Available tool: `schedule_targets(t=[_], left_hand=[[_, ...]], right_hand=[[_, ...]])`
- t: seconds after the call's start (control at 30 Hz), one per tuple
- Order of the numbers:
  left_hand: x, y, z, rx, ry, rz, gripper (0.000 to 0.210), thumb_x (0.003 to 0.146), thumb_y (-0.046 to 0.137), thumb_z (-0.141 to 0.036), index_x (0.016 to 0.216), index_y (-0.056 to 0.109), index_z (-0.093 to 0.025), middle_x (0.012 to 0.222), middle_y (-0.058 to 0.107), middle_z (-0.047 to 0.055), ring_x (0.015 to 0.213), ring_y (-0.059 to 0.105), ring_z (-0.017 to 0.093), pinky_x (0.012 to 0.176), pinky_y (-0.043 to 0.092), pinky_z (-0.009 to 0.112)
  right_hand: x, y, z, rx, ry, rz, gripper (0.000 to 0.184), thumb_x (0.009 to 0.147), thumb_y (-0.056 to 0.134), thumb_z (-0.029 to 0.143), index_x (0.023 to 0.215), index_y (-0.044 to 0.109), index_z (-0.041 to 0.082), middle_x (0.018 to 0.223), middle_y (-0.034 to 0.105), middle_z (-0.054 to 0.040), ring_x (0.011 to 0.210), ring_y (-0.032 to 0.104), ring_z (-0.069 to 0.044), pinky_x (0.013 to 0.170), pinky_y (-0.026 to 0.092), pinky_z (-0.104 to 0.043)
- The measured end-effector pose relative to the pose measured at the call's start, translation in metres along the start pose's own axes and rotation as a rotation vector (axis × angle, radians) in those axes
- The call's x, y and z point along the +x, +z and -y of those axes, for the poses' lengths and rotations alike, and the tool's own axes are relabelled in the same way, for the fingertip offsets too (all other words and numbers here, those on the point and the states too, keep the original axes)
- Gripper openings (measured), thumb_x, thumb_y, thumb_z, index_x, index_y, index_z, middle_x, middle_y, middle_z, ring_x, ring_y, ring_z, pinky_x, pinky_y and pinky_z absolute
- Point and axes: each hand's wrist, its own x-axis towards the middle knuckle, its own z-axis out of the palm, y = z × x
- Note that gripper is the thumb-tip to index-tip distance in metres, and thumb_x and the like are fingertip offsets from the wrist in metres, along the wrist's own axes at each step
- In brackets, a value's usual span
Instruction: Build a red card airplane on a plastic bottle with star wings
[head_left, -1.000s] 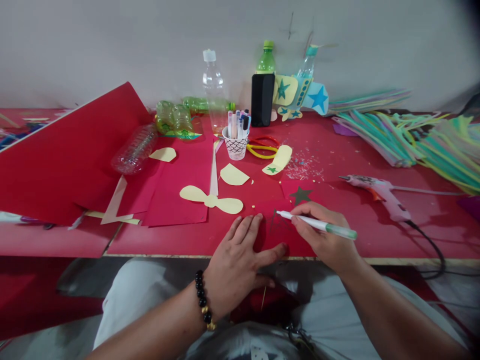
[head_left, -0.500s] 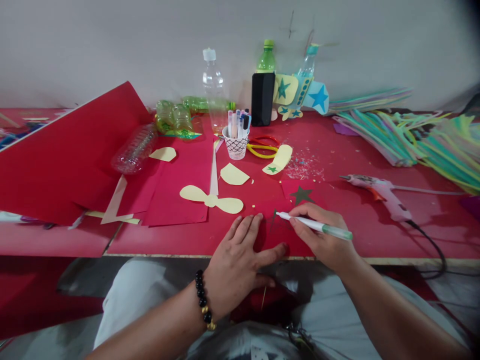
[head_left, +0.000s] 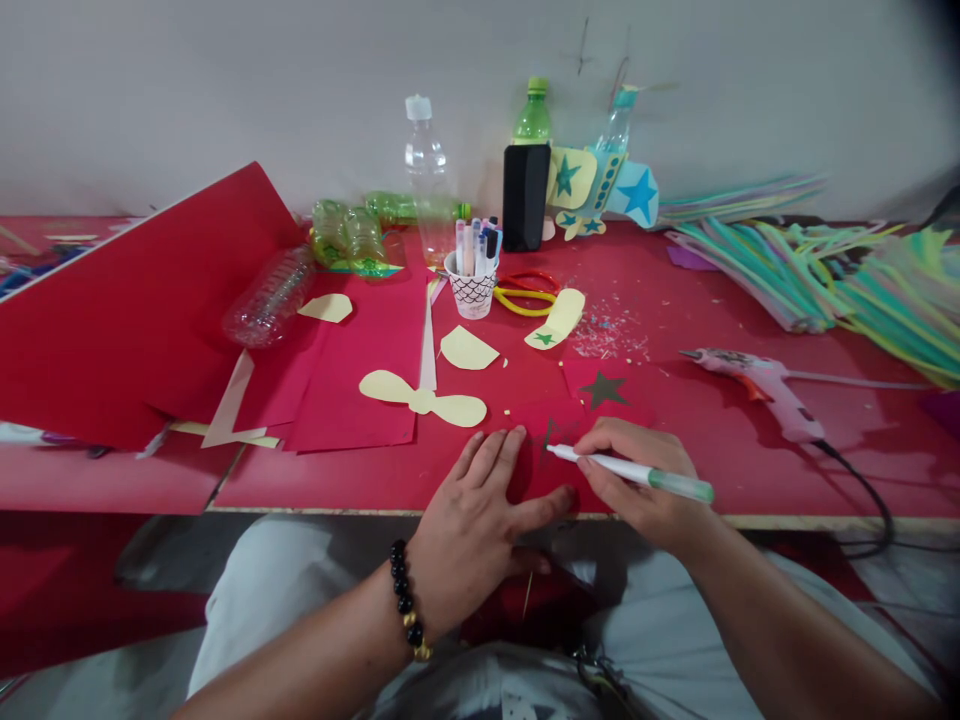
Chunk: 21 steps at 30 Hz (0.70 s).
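Observation:
My right hand (head_left: 649,475) is closed around a white marker with a green end (head_left: 637,470). The marker's tip touches a red paper piece (head_left: 536,485) at the table's front edge, where a few dark green lines show. Spread flat, my left hand (head_left: 480,510) presses on that paper's left side, thumb toward the marker; it holds nothing. A filled dark green star (head_left: 604,390) is drawn on red paper just beyond my right hand. Left of it lies a pale yellow propeller-shaped cutout (head_left: 422,400).
A patterned cup of markers (head_left: 471,285), scissors (head_left: 525,293) and a phone (head_left: 526,198) stand or lie behind. To the right are a pink glue gun (head_left: 757,390) with its cord and bundled pipe cleaners (head_left: 772,270). Plastic bottles (head_left: 427,180) and red sheets (head_left: 360,370) are on the left.
My right hand and the marker have shifted slightly down and right, and the green lines on the red paper have grown. My left hand stays put.

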Motion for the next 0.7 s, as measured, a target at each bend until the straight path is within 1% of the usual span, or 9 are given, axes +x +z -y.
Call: schedule_targets(t=[0.1,0.2,0.27,0.4,0.5,0.7], left_hand=[[-0.0002,-0.0006,-0.0004,-0.009,-0.004,0.008,0.082,0.07,0.072,-0.059,0.142,0.035,-0.048,0.154,0.018,0.014,0.14,0.027,0.036,0.109,0.033,0.054],[-0.0005,-0.0007,-0.0007,-0.013,-0.002,0.009,0.084,0.071,0.073,-0.058,0.143,0.032,-0.047,0.155,0.019,0.013,0.14,0.027,0.036,0.11,0.031,0.054],[-0.0005,-0.0002,-0.0006,-0.011,-0.004,0.006,0.083,0.07,0.073,-0.059,0.143,0.033,-0.047,0.155,0.019,0.012,0.14,0.027,0.035,0.11,0.031,0.054],[-0.0001,0.001,0.0,-0.007,-0.002,-0.001,0.081,0.068,0.073,-0.06,0.14,0.038,-0.047,0.154,0.02,0.013,0.14,0.026,0.035,0.11,0.032,0.054],[0.0006,0.001,0.0003,-0.014,0.003,-0.001,0.081,0.067,0.073,-0.061,0.139,0.039,-0.047,0.154,0.019,0.014,0.14,0.026,0.036,0.11,0.032,0.054],[0.0011,-0.0005,0.0001,-0.024,-0.001,0.001,0.079,0.066,0.074,-0.061,0.137,0.042,-0.047,0.155,0.019,0.012,0.14,0.027,0.036,0.111,0.03,0.054]], right_hand=[[-0.001,-0.0013,0.0022,0.093,-0.055,0.078,0.007,0.085,0.056,0.016,0.081,0.061,0.018,0.069,0.061,-0.0005,0.061,0.054,-0.011,0.058,0.041,-0.024],[-0.0016,-0.0014,0.0027,0.133,-0.066,0.104,0.007,0.085,0.055,0.016,0.081,0.061,0.017,0.067,0.059,-0.0004,0.059,0.052,-0.011,0.056,0.04,-0.024],[-0.0013,-0.0004,0.0015,0.117,-0.064,0.077,0.007,0.085,0.055,0.016,0.081,0.062,0.017,0.068,0.06,-0.0005,0.059,0.053,-0.011,0.057,0.041,-0.024],[-0.0001,0.0008,-0.001,-0.003,-0.026,-0.042,0.008,0.083,0.058,0.015,0.077,0.061,0.018,0.067,0.061,0.0005,0.059,0.055,-0.01,0.058,0.041,-0.023],[0.0003,0.0006,-0.0014,-0.075,0.005,-0.106,0.008,0.082,0.059,0.014,0.076,0.061,0.019,0.065,0.061,0.0017,0.057,0.055,-0.01,0.056,0.04,-0.022],[0.0011,0.0041,-0.0056,-0.129,0.034,-0.135,0.004,0.084,0.06,0.016,0.084,0.063,0.019,0.073,0.066,-0.0001,0.064,0.06,-0.011,0.06,0.043,-0.022]])
